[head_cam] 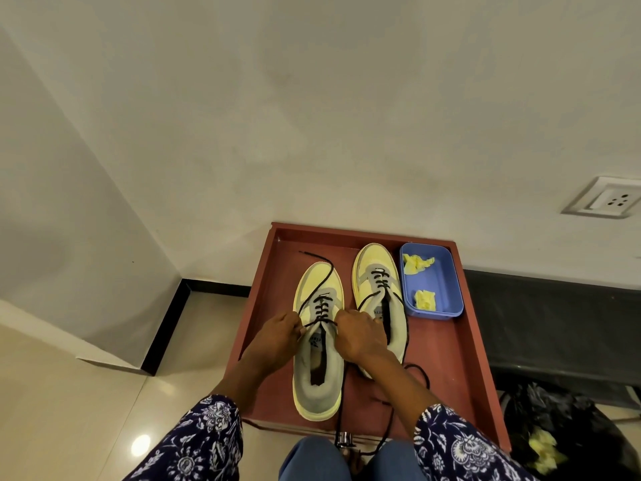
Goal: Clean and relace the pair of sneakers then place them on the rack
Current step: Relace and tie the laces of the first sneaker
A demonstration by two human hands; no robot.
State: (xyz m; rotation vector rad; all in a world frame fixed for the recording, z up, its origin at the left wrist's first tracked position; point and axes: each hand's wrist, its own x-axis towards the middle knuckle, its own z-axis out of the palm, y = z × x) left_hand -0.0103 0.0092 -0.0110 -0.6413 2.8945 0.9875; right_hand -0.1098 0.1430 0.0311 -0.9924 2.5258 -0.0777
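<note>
Sneakers, two of them, stand side by side, toes toward the wall, on a reddish-brown tray-like top [447, 345] with a low raised rim: the left sneaker [318, 345] nearer the person, the right sneaker [378, 293] set a little farther back. Both have pale yellow uppers with grey panels, soft grey padded collars and thick rounded yellow soles. Each carries one thin black lace; the left shoe's lace [321, 276] runs in crossed rows up the eyelets, with one loose end curving out over the toe. The left hand [277, 336] and the right hand [360, 333] sit at either side of this shoe's throat, fingers curled, each pinching that lace near the top eyelets. The right shoe's lace [406, 345] trails slack down past its heel. Just beside the right sneaker sits one blue rectangular plastic tub [447, 289] with rounded corners, holding two crumpled yellow cloth pieces [418, 263]. Two floral navy sleeves [204, 442] cover the forearms.
</note>
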